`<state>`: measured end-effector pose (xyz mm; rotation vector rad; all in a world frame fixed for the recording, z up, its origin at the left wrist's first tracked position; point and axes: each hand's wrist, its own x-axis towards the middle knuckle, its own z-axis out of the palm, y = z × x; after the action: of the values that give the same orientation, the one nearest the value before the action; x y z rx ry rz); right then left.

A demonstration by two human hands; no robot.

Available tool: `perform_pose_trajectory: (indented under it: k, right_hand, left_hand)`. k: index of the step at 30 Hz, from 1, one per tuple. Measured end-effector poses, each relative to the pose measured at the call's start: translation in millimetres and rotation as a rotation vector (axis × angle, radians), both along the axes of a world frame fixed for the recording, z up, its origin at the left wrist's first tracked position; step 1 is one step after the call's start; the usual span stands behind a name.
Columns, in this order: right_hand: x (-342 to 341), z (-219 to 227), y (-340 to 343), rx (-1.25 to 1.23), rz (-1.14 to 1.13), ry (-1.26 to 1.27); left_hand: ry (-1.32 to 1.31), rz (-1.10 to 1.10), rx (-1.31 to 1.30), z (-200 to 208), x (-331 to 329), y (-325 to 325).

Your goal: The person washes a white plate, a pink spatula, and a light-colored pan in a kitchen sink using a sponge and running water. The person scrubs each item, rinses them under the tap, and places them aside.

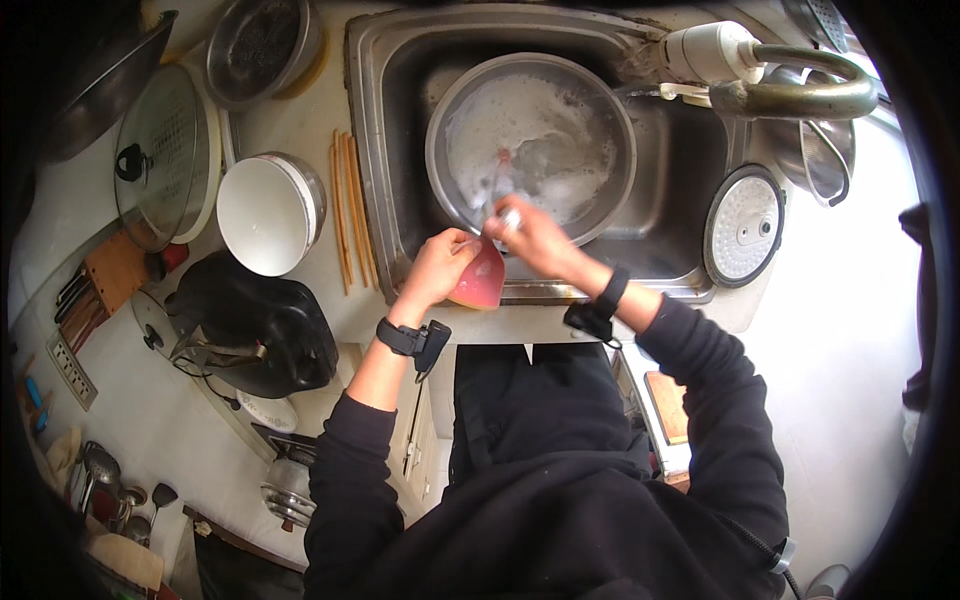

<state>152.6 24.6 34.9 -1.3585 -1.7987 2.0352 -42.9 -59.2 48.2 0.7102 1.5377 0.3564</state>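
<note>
Currently, one pink dish (478, 280) is tilted at the front edge of the sink, just on the person's side of one round metal basin. One left hand (440, 265) grips it, thumb and fingers closed on its rim. One right hand (535, 238), near the left, is closed around one slender item (501, 180) that points into the basin; motion blurs it, so I cannot tell what it is, though a reddish tip shows at its far end. Two black wristbands (400, 338), one per wrist, sit below the hands.

The metal basin (624, 150) holds pale, foamy water (565, 125) and stands inside one steel sink (675, 190). One curved faucet (865, 95) with a white body reaches in from the upper right. Near the sink's right end lies one round, dark-rimmed lid (743, 228), and one metal strainer (818, 155) stands behind it.

Left of the sink, several wooden chopsticks (340, 215) lie side by side, too close together for a sure count. Beside them is one white bowl (265, 215), with one metal bowl (258, 50) farther back. Two glass lids show, one large (165, 150) and one smaller, with one wooden knife block (115, 270) between them. Several ladles (100, 465) hang together at the lower left.
</note>
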Motion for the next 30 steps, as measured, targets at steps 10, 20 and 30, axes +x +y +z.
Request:
perform_pose_trajectory:
  k: [10, 20, 30]
  right_hand:
    - [-42, -48, 28, 0.493, -0.161, -0.141]
    - [0, -54, 50, -0.553, -0.778, 0.159]
    - [3, -2, 43, -0.748, -0.802, 0.235]
  left_hand:
    - [0.14, -0.006, 0.277, 58, 5, -25]
    - [0.405, 0.047, 0.448, 87, -39, -90]
    - [0.705, 0.247, 0.661, 51, -73, -103]
